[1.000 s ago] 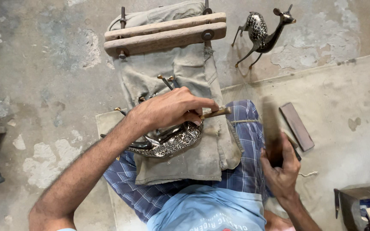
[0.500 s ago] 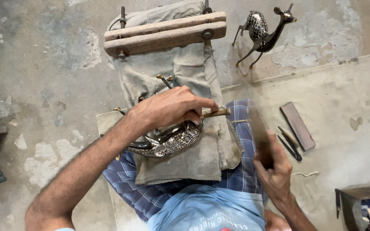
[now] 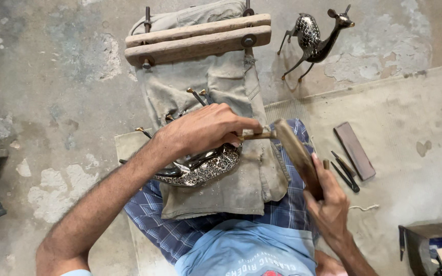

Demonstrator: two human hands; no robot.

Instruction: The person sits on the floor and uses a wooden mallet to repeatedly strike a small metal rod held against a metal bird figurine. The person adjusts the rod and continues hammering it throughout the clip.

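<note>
Left hand (image 3: 205, 130) pinches a chisel (image 3: 257, 135) pointing nine o'clock into the figurine (image 3: 203, 168); right hand (image 3: 328, 204) clenches a mallet (image 3: 295, 153) angled toward eleven.

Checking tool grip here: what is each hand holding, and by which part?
The left hand pinches a thin chisel along its shaft over the metal figure. The right hand grips a wooden mallet by its lower end.

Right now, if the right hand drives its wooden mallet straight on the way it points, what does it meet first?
Likely the butt of the chisel pinched in the left hand; the wooden mallet in the right hand looks nearly touching it, though depth is unclear.
</note>
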